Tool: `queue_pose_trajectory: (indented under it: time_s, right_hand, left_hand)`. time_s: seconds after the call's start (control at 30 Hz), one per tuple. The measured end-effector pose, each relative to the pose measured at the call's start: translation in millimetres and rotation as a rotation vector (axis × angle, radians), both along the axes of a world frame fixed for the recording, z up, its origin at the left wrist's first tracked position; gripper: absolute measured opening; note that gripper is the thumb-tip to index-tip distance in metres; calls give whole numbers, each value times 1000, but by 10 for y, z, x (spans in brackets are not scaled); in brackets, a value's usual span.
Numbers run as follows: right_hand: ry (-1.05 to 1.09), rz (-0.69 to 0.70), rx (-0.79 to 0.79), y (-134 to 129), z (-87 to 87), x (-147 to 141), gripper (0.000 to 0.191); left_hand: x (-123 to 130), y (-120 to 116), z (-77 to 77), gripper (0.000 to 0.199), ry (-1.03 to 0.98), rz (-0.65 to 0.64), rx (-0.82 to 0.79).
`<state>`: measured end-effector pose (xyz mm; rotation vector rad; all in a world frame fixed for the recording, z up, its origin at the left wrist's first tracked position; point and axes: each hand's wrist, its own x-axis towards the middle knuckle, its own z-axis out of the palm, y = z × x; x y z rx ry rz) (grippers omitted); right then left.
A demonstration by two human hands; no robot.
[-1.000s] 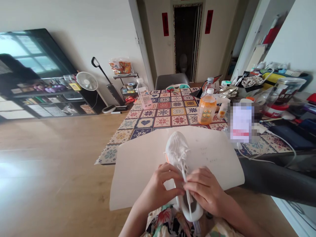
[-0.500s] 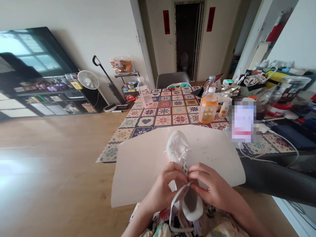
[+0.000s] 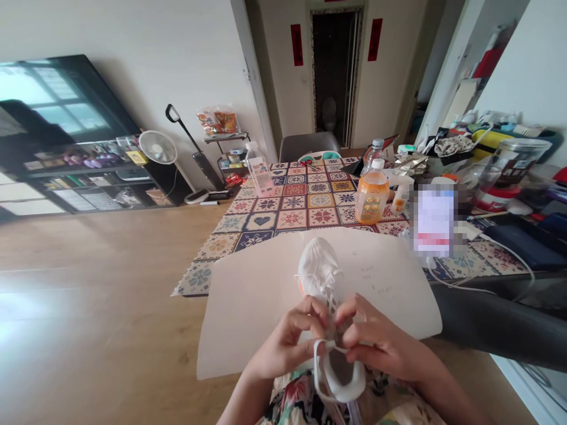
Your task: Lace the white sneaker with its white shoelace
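Note:
A white shoe (image 3: 318, 262) lies toe-forward over the near edge of a large white sheet (image 3: 248, 301), its heel close to my lap. My left hand (image 3: 295, 339) is at the left side of the shoe's opening, fingers closed on a white shoelace (image 3: 317, 369) that loops down beside the heel. On the right side, my right hand (image 3: 372, 336) has its fingers bent together around the lace's other part. A strand of lace runs between both hands above the opening. The fingertips are slightly blurred.
The patterned table (image 3: 292, 202) bears an orange drink bottle (image 3: 372, 195), a pink-tinted bottle (image 3: 260, 171) and a blurred-out phone (image 3: 434, 223) with a white cable. Jars and bags crowd the right side. A dark chair (image 3: 310, 143) stands at the far end.
My hands have moved slightly apart, opening a gap over the shoe's tongue. The lace loop on the left has become shorter and narrower, and a strand now stretches between the hands.

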<state>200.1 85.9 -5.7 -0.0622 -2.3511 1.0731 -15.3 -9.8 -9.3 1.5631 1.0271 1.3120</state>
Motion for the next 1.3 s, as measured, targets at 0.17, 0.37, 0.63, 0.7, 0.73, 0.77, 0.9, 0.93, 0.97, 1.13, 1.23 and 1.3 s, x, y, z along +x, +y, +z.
queue_pose_trajectory:
  time_s: [0.17, 0.37, 0.63, 0.7, 0.73, 0.77, 0.9, 0.93, 0.97, 1.13, 1.23, 1.3]
  right_hand:
    - [277, 140, -399, 63, -37, 96, 38]
    - [653, -131, -605, 150, -11, 198, 30]
    - [565, -464, -222, -100, -3, 99, 13]
    - [415, -340, 76, -189, 47, 42, 14]
    - [342, -282, 236, -221, 74, 10, 20]
    - [287, -244, 366, -243, 97, -22, 26]
    - [198, -299, 474, -267, 122, -107, 35]
    - [184, -306, 473, -267, 118, -109, 36]
    - [169, -303, 476, -268, 114, -104, 36]
    - [211, -281, 379, -294, 82, -37, 29]
    - [249, -328, 244, -292, 27, -28, 22]
    - [239, -339, 167, -282, 3, -38, 18]
  left_hand:
    - [-139, -58, -9, 55, -298, 119, 56]
    - [-189, -164, 100, 66, -602, 323, 300]
    - [111, -229, 97, 22, -202, 62, 73]
    - [193, -176, 84, 39, -137, 108, 40]
    - [221, -153, 78, 40, -120, 135, 44]
    - [239, -135, 73, 36, -96, 156, 54]
    - [256, -112, 67, 26, 27, 233, 153]
    - [259, -113, 69, 25, 36, 246, 174]
    - [264, -114, 71, 25, 38, 256, 188]
    - [312, -129, 100, 21, 35, 173, 185]
    - [323, -156, 121, 16, 47, 101, 197]
    - [316, -170, 135, 13, 61, 94, 224]
